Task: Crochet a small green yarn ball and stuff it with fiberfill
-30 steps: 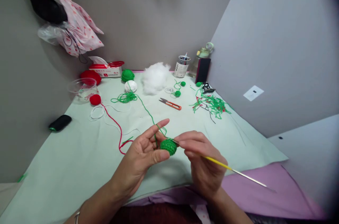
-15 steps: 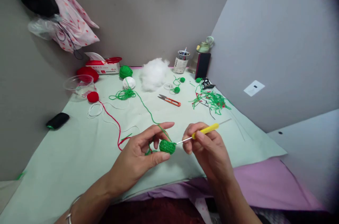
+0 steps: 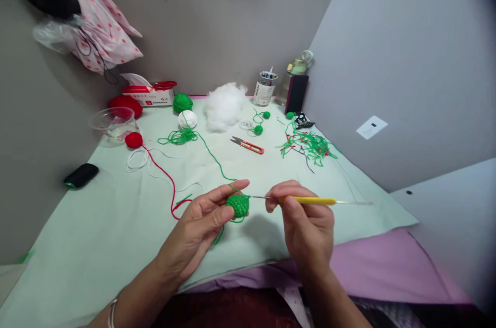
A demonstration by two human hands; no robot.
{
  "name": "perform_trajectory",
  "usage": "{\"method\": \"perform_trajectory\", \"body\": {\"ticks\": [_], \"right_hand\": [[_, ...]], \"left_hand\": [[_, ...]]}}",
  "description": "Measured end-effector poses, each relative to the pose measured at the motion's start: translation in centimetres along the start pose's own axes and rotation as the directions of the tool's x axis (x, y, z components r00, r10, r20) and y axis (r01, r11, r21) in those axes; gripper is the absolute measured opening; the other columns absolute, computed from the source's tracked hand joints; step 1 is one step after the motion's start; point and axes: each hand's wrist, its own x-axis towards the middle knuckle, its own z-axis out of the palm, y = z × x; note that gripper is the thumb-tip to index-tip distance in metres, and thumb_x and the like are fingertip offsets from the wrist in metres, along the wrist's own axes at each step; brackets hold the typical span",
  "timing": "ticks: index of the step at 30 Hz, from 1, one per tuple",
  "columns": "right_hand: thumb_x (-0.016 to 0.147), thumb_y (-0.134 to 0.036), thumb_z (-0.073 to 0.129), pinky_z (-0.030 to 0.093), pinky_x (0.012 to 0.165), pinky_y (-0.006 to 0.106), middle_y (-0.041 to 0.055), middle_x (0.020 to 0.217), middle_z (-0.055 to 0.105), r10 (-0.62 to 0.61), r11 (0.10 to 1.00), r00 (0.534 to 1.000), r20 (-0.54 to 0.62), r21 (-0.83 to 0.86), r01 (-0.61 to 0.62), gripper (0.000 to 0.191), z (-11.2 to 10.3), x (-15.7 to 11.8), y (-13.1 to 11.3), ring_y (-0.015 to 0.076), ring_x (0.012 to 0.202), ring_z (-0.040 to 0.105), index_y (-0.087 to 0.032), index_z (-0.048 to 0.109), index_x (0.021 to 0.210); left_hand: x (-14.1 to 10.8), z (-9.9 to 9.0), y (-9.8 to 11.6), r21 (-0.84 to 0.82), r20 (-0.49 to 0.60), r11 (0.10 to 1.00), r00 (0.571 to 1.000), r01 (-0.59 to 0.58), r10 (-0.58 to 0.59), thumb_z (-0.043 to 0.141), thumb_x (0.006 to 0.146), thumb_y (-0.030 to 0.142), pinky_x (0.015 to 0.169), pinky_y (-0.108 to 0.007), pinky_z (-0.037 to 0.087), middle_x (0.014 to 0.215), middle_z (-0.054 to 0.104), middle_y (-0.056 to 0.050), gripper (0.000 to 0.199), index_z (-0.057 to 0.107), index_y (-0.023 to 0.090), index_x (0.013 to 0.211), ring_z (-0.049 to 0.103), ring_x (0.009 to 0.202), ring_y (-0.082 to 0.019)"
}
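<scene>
My left hand (image 3: 207,217) pinches a small green crocheted piece (image 3: 237,206) between thumb and fingers, its rounded side towards me. Between my right thumb and fingers is a crochet hook (image 3: 310,200) with a yellow handle; my right hand (image 3: 306,219) holds it almost level. The hook's metal tip meets the upper right edge of the crochet. From the piece, green working yarn (image 3: 215,157) runs up over the left fingers to a loose green tangle (image 3: 182,136) on the table. A green tail hangs below the left hand.
Thread snips (image 3: 248,145) lie beyond my hands. White stuffing (image 3: 225,107), a green yarn ball (image 3: 182,103) and a pen jar (image 3: 265,89) stand at the back. Yarn scraps (image 3: 313,147) lie right; a red ball (image 3: 134,140) and plastic cup (image 3: 113,124) sit left.
The crocheted piece has been turned and tilted in my left hand, moving slightly left and up. My right hand has swung the hook from slanting to nearly level.
</scene>
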Motion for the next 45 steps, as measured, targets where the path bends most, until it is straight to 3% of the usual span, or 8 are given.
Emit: {"method": "perform_trajectory", "body": {"ticks": [4, 11, 17, 20, 26, 33, 40, 45], "right_hand": [[0.1, -0.032, 0.069, 0.054, 0.06, 0.03, 0.0042, 0.083, 0.072, 0.122, 0.978, 0.99, 0.068, 0.161, -0.132, 0.016, -0.3, 0.2, -0.2, 0.0156, 0.064, 0.063, -0.025, 0.082, 0.094], [0.103, -0.026, 0.068, 0.056, 0.084, 0.033, 0.0042, 0.101, 0.081, 0.052, 0.998, 0.979, 0.198, 0.035, -0.06, 0.016, 0.1, -0.5, 0.5, 0.0194, 0.097, 0.071, -0.03, 0.083, 0.106], [0.102, -0.036, 0.069, 0.053, 0.075, 0.027, 0.0022, 0.091, 0.08, 0.241, 0.909, 0.941, 0.237, 0.284, -0.304, 0.015, -0.2, 0.4, 0.6, 0.0147, 0.081, 0.068, -0.027, 0.081, 0.098], [0.103, -0.037, 0.069, 0.053, 0.075, 0.026, 0.0021, 0.091, 0.081, 0.275, 0.885, 0.924, 0.266, 0.306, -0.351, 0.017, -0.4, 0.7, 0.4, 0.0136, 0.079, 0.068, -0.025, 0.079, 0.096], [0.107, -0.033, 0.063, 0.054, 0.082, 0.029, 0.0021, 0.097, 0.079, 0.221, 0.929, 0.9, 0.377, 0.2, -0.312, 0.017, -1.6, 1.0, 0.5, 0.015, 0.087, 0.069, -0.026, 0.078, 0.102], [0.109, -0.032, 0.059, 0.055, 0.081, 0.032, 0.0039, 0.099, 0.078, 0.163, 0.978, 0.861, 0.482, 0.038, -0.207, 0.021, -2.8, 1.9, -0.1, 0.0168, 0.089, 0.07, -0.025, 0.078, 0.108], [0.108, -0.027, 0.059, 0.057, 0.087, 0.031, 0.003, 0.098, 0.078, 0.125, 0.992, 0.857, 0.501, -0.062, -0.108, 0.02, -2.7, 2.0, -1.0, 0.0162, 0.094, 0.073, -0.024, 0.079, 0.107], [0.108, -0.028, 0.06, 0.058, 0.083, 0.03, 0.0037, 0.099, 0.079, 0.125, 0.988, 0.874, 0.469, 0.018, -0.151, 0.019, -2.4, 1.6, -0.4, 0.0156, 0.09, 0.072, -0.024, 0.079, 0.106]], "left_hand": [[-0.1, -0.1, -0.3, 0.063, 0.028, 0.998, 0.999, -0.026, 0.024, 0.092, 0.079, 0.037, 0.083, -0.027, 0.045, 0.098, 0.072, -0.002, 0.045, 0.083, 0.033, 0.122, 0.059, 0.09, -0.015], [0.0, 0.4, -0.7, 0.429, 0.02, 0.878, 0.974, -0.213, 0.226, 0.091, 0.078, 0.021, 0.108, -0.032, 0.044, 0.115, 0.074, 0.001, 0.052, 0.08, 0.041, 0.125, 0.063, 0.119, -0.021], [-0.2, 0.7, 0.0, 0.57, 0.052, 0.776, 0.954, -0.272, 0.296, 0.082, 0.078, 0.01, 0.091, -0.026, 0.055, 0.101, 0.071, 0.002, 0.046, 0.082, 0.035, 0.118, 0.068, 0.093, -0.014], [-0.2, 0.8, 0.4, 0.62, 0.068, 0.734, 0.951, -0.276, 0.3, 0.079, 0.079, 0.011, 0.085, -0.026, 0.056, 0.098, 0.069, 0.001, 0.034, 0.083, 0.029, 0.107, 0.066, 0.085, -0.013], [-0.1, 0.5, 0.6, 0.694, 0.12, 0.657, 0.947, -0.296, 0.299, 0.076, 0.081, 0.011, 0.082, -0.028, 0.055, 0.093, 0.068, 0.001, 0.042, 0.081, 0.029, 0.119, 0.065, 0.084, -0.014], [-0.1, 0.1, 0.7, 0.722, 0.178, 0.612, 0.941, -0.324, 0.288, 0.073, 0.084, 0.01, 0.079, -0.027, 0.054, 0.096, 0.07, 0.0, 0.034, 0.081, 0.027, 0.113, 0.068, 0.089, -0.015], [0.0, 0.2, 0.8, 0.747, 0.163, 0.604, 0.957, -0.279, 0.24, 0.072, 0.082, 0.011, 0.086, -0.028, 0.056, 0.097, 0.07, -0.001, 0.013, 0.076, 0.022, 0.086, 0.067, 0.089, -0.015], [0.1, 0.0, 0.9, 0.761, 0.146, 0.592, 0.96, -0.264, 0.24, 0.073, 0.081, 0.01, 0.085, -0.027, 0.056, 0.093, 0.067, 0.0, 0.016, 0.077, 0.022, 0.091, 0.066, 0.086, -0.014]]}}
